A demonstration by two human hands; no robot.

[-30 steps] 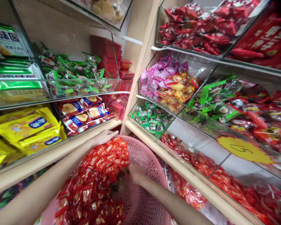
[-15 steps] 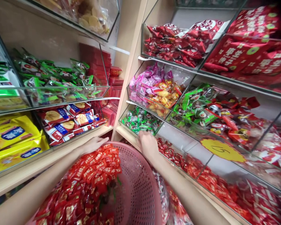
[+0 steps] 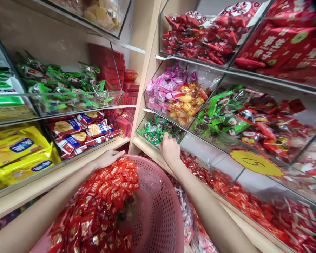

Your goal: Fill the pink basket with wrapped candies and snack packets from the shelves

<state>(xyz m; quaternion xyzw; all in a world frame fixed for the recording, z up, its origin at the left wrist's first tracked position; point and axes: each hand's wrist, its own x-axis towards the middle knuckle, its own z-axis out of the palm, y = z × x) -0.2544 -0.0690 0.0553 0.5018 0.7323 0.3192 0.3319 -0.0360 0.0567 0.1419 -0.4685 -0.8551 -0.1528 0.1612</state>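
A pink perforated plastic basket [image 3: 160, 196] is in front of me, with a heap of red-wrapped candies [image 3: 118, 179] on its left side. My left hand [image 3: 108, 159] grips the basket's far left rim, its thumb side toward the shelf corner. My right hand [image 3: 170, 149] is at the front of a small clear bin of green-wrapped candies [image 3: 158, 128]. Its fingers are curled against the candies, and whatever lies between them is hidden. A few dark candies with green wrapper ends [image 3: 129, 207] lie beside the red heap.
Clear shelf bins surround the corner. Purple-wrapped candies [image 3: 164, 86] sit above the green ones. On the left are yellow packets [image 3: 21, 147] and red-and-blue biscuit packets [image 3: 71, 130]. A yellow price tag [image 3: 256, 162] hangs on the right. Clear bin walls and a wooden post [image 3: 144, 70] stand close by.
My right hand has moved up and slightly right, further over the green candies. My left hand stays on the basket rim. The view has shifted slightly.
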